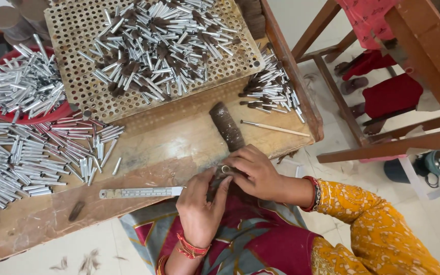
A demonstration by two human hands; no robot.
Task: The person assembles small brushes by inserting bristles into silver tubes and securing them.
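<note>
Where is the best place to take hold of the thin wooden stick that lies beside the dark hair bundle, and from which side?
Probably pinch the thin wooden stick near its middle, from above. It lies flat on the bare wooden table, apart from the dark hair bundle, so fingers fit on both sides.

On the wooden table (pixel 179 137), a perforated board (pixel 77 30) lies at the far side with filled metal tubes (pixel 159 43) heaped on it — a dish (pixel 59 113) of empty tubes (pixel 24 84) sits to its left. More tubes (pixel 26 153) lie loose in front of the dish, a ruler (pixel 138 192) at the near edge. Right of the board lie more filled tubes (pixel 271 89) — a hair bundle (pixel 226 126) and a thin stick (pixel 273 128) nearer.
</note>
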